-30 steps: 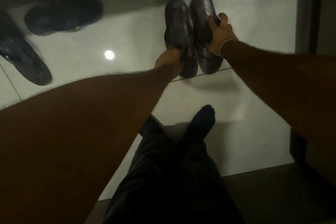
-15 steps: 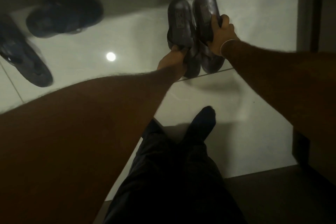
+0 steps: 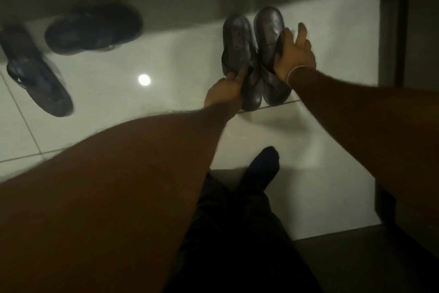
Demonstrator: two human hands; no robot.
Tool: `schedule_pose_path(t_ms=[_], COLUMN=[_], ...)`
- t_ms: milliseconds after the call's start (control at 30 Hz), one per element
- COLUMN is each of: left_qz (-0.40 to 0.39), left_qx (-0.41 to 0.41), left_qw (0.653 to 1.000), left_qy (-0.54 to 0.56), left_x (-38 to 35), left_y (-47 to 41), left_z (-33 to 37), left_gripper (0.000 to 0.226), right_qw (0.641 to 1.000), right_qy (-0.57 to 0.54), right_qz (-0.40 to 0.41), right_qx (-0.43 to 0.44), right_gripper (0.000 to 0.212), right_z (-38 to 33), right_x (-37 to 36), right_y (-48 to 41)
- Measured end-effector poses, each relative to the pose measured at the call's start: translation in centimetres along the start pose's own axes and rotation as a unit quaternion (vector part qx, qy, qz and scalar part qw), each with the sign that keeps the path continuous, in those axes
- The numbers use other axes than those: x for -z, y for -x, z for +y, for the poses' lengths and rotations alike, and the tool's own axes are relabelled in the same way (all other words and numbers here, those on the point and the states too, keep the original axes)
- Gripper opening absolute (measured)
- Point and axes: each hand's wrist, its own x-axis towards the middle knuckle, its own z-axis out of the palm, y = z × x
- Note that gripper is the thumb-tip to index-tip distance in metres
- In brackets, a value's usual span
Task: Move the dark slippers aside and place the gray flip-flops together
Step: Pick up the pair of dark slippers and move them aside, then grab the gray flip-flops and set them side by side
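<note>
Gray flip-flops (image 3: 255,55) seemingly touching, side by side

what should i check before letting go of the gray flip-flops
1. Pair side by side: ok. Left flip-flop and right flip-flop lie parallel, edges close.
2. Ends level: not ok. The right one sits a little farther ahead.
3. Resting flat on the floor: cannot tell; dim light hides the soles.
4. Left hand grip: ok, pinching its flip-flop near the strap.
5. Right hand grip: not ok, fingers spread open, only the thumb side touching.
6. Dark slippers out of the way: ok, both far left, apart from the pair.
</note>
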Motion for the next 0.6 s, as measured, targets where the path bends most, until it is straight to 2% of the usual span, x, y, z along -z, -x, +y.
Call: schedule_pose_path(t_ms=[100, 200, 300, 467, 600], left_qz=[0.021, 0.034, 0.069, 0.15, 0.134], left_qx=[0.054, 0.137, 0.177, 0.26, 0.313], left_qw=[0.998, 0.99, 0.981, 0.954, 0.939], left_qy=[0.018, 0.029, 0.035, 0.02, 0.037], left_x=[1.7, 5.2, 9.3, 17.2, 17.4], left_y=[4.5, 11.4, 16.5, 22.0, 22.6], left_z=[-0.7, -2.1, -4.4, -13.4, -21.8], left_gripper=[0.078, 0.08, 0.083, 0.078, 0.08], right_qw=[0.999, 0.999, 0.995, 0.987, 0.973], right_qy=[0.011, 0.029, 0.075, 0.087, 0.082], right_qz=[0.046, 0.029, 0.006, -0.013, -0.036], right_qx=[-0.008, 0.034, 0.072, 0.137, 0.212], right_gripper=[0.071, 0.075, 0.079, 0.077, 0.071], right_z=[-0.9, -3.2, -6.0, -16.0, -23.0], right_x=[1.8, 4.1, 6.1, 7.5, 4.9], right_y=[3.3, 7.6, 9.6, 11.7, 10.4])
